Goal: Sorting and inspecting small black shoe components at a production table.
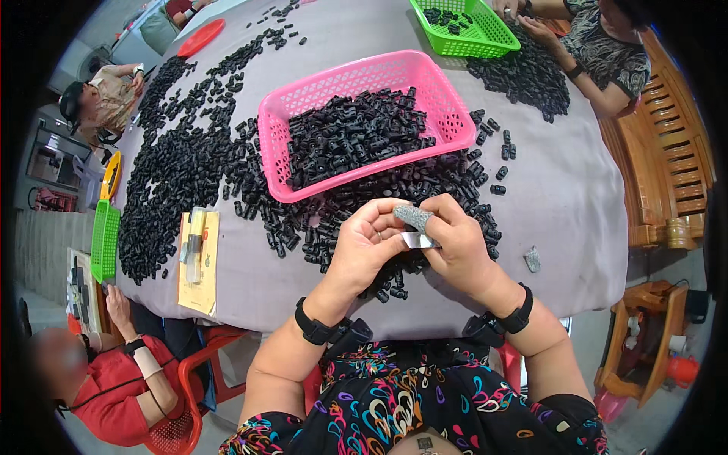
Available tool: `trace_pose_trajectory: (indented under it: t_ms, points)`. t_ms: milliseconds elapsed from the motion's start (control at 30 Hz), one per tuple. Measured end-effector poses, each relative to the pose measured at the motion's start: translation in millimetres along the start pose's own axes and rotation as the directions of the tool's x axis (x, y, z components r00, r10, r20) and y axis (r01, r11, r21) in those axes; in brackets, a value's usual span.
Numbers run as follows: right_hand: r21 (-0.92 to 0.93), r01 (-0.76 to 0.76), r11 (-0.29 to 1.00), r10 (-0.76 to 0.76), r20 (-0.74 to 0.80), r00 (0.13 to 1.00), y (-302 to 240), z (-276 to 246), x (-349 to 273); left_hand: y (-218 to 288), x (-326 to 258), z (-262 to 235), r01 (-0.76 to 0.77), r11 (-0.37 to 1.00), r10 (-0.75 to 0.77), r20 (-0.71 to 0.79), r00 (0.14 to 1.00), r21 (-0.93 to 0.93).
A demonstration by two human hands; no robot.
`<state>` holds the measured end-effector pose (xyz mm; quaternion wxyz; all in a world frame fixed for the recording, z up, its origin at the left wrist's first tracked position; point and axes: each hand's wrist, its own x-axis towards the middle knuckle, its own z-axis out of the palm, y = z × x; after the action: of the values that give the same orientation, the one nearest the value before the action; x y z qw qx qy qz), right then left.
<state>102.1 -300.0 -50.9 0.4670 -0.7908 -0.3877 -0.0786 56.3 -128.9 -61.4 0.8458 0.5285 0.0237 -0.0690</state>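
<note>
Above the near edge of the table, my two hands meet over a heap of small black cylindrical plastic parts [394, 282]. Between them is a grey speckled finger sleeve [412, 217]; whether a finger is inside it I cannot tell. Just below it a short, shiny pale strip [419, 240] is pinched between my hands. My left hand [362, 246] is closed, its thumb on the strip's left end. My right hand [464, 246] is closed at the other end, fingers bent. A similar grey speckled piece [533, 259] lies on the cloth to the right.
A pink basket [273, 152] full of black parts stands ahead, with more parts spread around it. At the left lie a yellow envelope [199, 284] with a clear tube and a green basket [105, 241]. Another green basket [474, 47] stands far right. Several people sit around the table.
</note>
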Motion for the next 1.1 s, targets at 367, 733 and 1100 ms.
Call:
trace_pose_trajectory:
  t_ms: [367,733,1100]
  points:
    - [0.234,-0.107,0.966,0.075,0.145,0.987,3.0,-14.1,6.2,-2.8,5.5,-25.3,0.036,0.916,-0.031,0.02,0.999,-0.4]
    - [0.592,-0.447,0.671,0.323,0.309,0.895,0.4,-5.1,-1.6,-7.5,7.3,-28.9,0.081,0.874,-0.05,0.078,0.996,-0.478]
    - [0.529,-0.43,0.732,0.286,0.335,0.898,-0.5,-8.6,-1.0,-6.3,8.3,-27.7,0.102,0.86,-0.045,0.123,0.991,-0.499]
